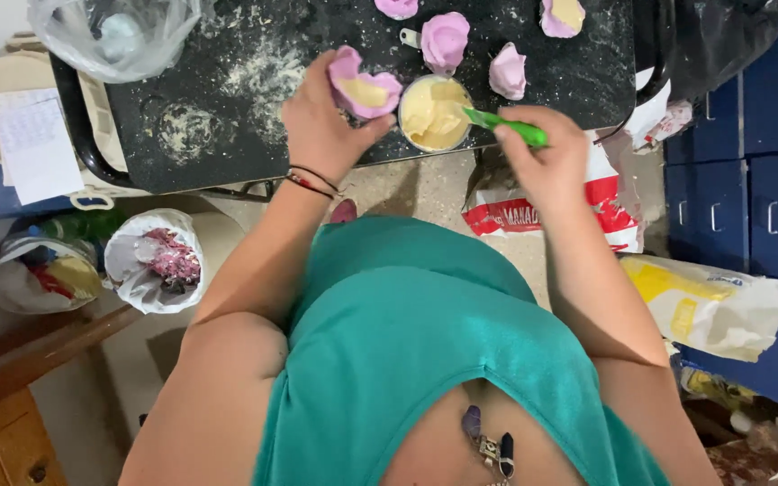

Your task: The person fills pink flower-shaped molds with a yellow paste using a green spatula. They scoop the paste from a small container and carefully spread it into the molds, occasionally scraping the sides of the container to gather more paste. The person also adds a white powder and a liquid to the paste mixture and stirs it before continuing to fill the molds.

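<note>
left hand (321, 121): fingers grasping a pink dough cup (364, 88) with pale yellow filling in it, held up just left of the cream tub
right hand (547, 162): fingers clenched on the handle of a green spatula (506, 128), just right of the cream tub
green spatula: tilted, blade end dipping into the cream tub, handle end in the right hand
cream tub (432, 112): round, holds pale yellow cream, sits at the near edge of the black desk (227, 72), between the two hands
pink dough cup: open side up, touching the left fingers only, close to the tub rim but apart from it
other pink pieces: one (444, 39) just behind the cream tub, one (508, 72) behind and right of it, one with yellow filling (562, 15) further right at the far edge, one (397, 7) behind and left, cut by the frame
black desk: dusted with flour patches left of the cream tub
clear plastic bag (114, 31): on the far left corner of the desk, well left of the tub
white bag (150, 261): on the floor, well below-left of the tub, pink and dark bits inside
red-and-white sack (605, 202): on the floor just below-right of the tub, partly behind the right hand
blue drawers (749, 180): far right of the tub
wrist: thin dark and red bands (310, 180) on the left wrist
</note>
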